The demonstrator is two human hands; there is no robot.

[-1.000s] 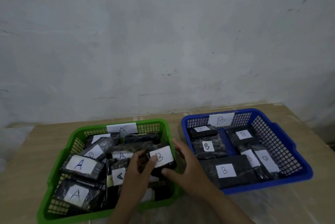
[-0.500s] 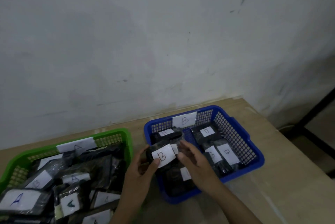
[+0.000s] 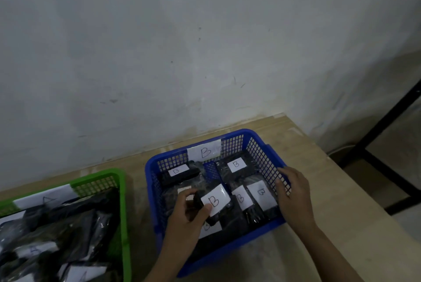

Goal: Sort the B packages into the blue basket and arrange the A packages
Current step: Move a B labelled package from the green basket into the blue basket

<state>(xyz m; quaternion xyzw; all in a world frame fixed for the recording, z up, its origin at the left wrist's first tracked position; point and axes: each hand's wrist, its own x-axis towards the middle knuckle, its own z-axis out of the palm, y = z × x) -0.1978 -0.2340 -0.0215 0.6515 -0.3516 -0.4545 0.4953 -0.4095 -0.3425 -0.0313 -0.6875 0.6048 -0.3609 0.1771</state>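
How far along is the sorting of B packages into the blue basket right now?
Partly done. Several B-labelled packages already lie in the blue basket. In hand: the left hand grips another B package over that basket, while the right hand grips its right wall. Left: releasing it, then arranging the green basket, where only A labels can be read now.

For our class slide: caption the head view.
Left hand lowers a B package into the blue basket; right hand steadies it.

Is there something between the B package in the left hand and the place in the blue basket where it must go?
Nothing visible blocks it. The left hand holds the B package already inside the blue basket, just above other packages.
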